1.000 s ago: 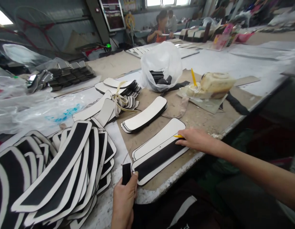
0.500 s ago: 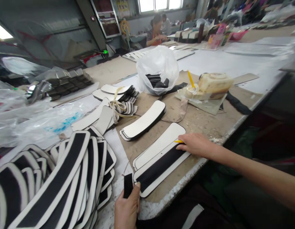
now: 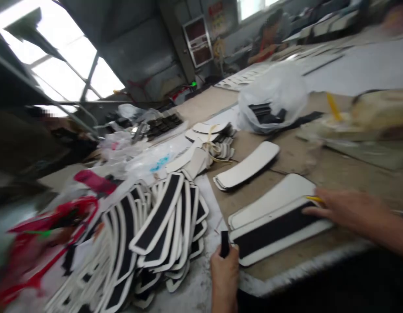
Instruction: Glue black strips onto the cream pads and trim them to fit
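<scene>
A long worktable [image 3: 286, 169] is filling a blurred workshop, piled with white-edged pieces [image 3: 162, 217]. The left hand [image 3: 225, 274] is pinching a black strip [image 3: 224, 243] beside the black-faced panel [image 3: 276, 228] at the near edge. The right hand [image 3: 345, 209] is lying flat on that panel; a yellow tool [image 3: 315, 199] is peeking out, its grip unclear.

Your left hand [image 3: 225, 271] at six o'clock and right hand [image 3: 347, 209] at four o'clock are bare: no gloves, rings or sleeves showing.

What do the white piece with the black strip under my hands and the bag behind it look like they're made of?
White piece: flat, matte, stiff-looking sheet, perhaps foam or board. Black strip: dull, fabric-like, possibly felt or hook-and-loop. Bag: thin translucent plastic film, crinkled, dark contents showing through.
</scene>
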Tool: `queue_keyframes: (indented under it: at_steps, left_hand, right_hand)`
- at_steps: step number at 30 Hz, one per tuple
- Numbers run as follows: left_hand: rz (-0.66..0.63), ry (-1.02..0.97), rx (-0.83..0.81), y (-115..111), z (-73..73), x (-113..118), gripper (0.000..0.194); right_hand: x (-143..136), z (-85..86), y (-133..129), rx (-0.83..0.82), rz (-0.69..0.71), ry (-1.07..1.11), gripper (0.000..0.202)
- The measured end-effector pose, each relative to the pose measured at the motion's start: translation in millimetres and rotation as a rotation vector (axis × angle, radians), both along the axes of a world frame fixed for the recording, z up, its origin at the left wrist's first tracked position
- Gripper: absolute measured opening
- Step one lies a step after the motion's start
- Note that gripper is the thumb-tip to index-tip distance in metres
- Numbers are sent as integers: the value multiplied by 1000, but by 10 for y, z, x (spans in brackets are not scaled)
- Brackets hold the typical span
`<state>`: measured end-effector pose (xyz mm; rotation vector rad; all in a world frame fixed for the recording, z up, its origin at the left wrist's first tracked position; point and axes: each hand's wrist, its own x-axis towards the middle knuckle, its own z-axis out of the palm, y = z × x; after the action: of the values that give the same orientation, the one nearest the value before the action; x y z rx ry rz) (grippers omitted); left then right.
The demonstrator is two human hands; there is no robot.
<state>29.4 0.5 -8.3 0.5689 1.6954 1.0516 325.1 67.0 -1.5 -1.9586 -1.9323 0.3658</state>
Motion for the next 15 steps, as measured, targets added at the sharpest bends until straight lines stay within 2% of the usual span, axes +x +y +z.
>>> queue_keyframes:
  at_steps: [2, 5, 9, 15]
  left_hand:
    - [-53, -27, -33, 8, 33, -82, 29]
    - [-59, 23, -39, 38, 7, -118, 34]
    - [-69, -2, -39, 21, -40, -102, 38]
    - [-80, -21, -34, 32, -4, -103, 35]
  right_hand:
    - [-49, 248, 8, -136, 8, -198, 27]
    - [18, 399, 4, -219, 0, -194, 31]
    - [115, 414, -65, -210, -22, -60, 33]
    - [2, 337, -23, -304, 56, 112, 38]
